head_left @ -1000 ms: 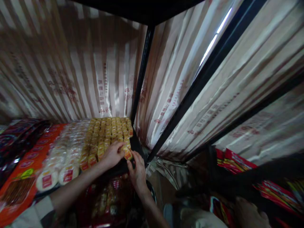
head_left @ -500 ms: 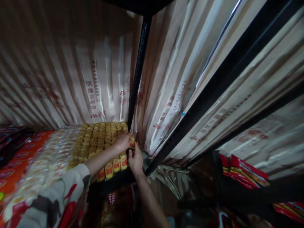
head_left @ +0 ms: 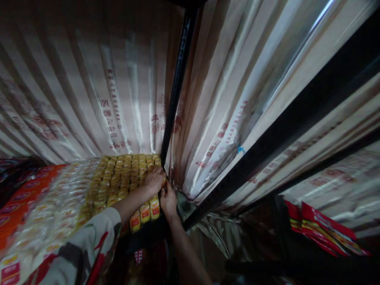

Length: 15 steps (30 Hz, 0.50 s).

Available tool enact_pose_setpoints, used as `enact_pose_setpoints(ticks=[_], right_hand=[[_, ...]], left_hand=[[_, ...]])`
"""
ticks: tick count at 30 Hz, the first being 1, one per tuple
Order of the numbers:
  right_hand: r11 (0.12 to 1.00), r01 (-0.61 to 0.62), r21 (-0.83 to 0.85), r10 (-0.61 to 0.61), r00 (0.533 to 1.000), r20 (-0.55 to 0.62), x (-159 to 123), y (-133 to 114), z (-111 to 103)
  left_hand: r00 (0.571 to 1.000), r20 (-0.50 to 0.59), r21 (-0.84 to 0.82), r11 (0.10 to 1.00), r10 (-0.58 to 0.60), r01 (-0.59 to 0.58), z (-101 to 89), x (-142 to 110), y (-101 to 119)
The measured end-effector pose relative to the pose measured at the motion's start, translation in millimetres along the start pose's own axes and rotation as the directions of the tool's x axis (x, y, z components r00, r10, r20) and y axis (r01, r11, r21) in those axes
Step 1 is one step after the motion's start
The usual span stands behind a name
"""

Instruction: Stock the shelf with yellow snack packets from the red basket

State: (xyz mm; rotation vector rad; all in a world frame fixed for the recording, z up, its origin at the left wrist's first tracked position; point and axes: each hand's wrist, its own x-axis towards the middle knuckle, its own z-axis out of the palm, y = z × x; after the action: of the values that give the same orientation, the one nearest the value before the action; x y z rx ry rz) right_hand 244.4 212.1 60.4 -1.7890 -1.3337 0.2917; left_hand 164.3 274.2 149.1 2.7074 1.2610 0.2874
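Rows of small yellow snack packets [head_left: 126,178] fill the right end of a dark shelf. My left hand [head_left: 153,180] lies on top of the packets near the black upright post [head_left: 175,99], its fingers curled over one yellow packet at the row's right edge. My right hand [head_left: 168,199] is just below it at the shelf's edge, fingers bent and pinched against the same spot. Whether the right hand holds that packet is hidden by the left hand. Front packets [head_left: 145,211] with red labels stand upright beside my right wrist.
Clear-wrapped pale round packets [head_left: 63,202] lie left of the yellow ones, then orange packets [head_left: 20,194]. Shiny plastic sheeting [head_left: 225,118] with red print hangs behind and to the right. A black slanted frame bar [head_left: 267,146] crosses right. Red packets [head_left: 320,229] lie lower right.
Both hands moved back from the front row of yellow packets to the row's far right edge by the post. The view tilted up and closed in.
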Motion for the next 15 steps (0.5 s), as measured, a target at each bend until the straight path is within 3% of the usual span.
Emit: enact_pose_setpoints(ticks=[15], right_hand=[[0.979, 0.088, 0.183, -0.09, 0.996, 0.003, 15.7, 8.3, 15.0]], left_hand=[[1.0, 0.008, -0.071, 0.997, -0.024, 0.024, 1.6, 10.4, -17.0]])
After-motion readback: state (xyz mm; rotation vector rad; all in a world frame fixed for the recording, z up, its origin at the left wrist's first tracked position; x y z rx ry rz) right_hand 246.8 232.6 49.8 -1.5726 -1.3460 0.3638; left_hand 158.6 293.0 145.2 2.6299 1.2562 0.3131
